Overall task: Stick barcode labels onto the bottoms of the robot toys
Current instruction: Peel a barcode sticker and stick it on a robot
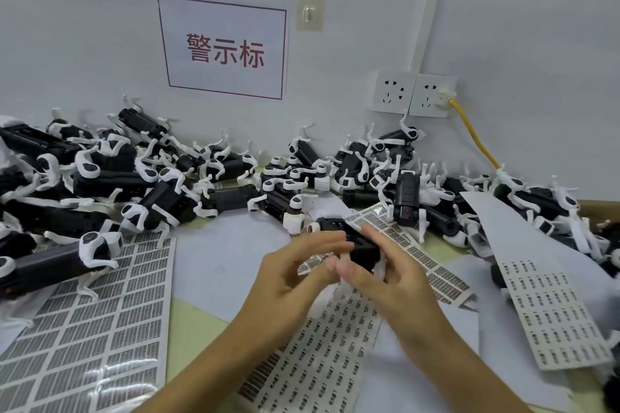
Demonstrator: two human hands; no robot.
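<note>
A black robot toy [360, 246] with white legs is held above the table's middle. My right hand [389, 273] grips it from below and the right, fingers curled round its body. My left hand [302, 265] reaches in from the left, and its fingertips touch the toy's black underside. Motion blur hides whether a label sits under those fingers. Under my hands lies a barcode label sheet [318, 362]. A larger label sheet [90, 322] lies at the left.
Piles of black-and-white robot toys [141, 178] run along the wall from far left to far right [536, 208]. More label sheets [553, 312] and white backing paper lie at the right. Wall sockets [414, 95] with a yellow cable [476, 137] sit behind.
</note>
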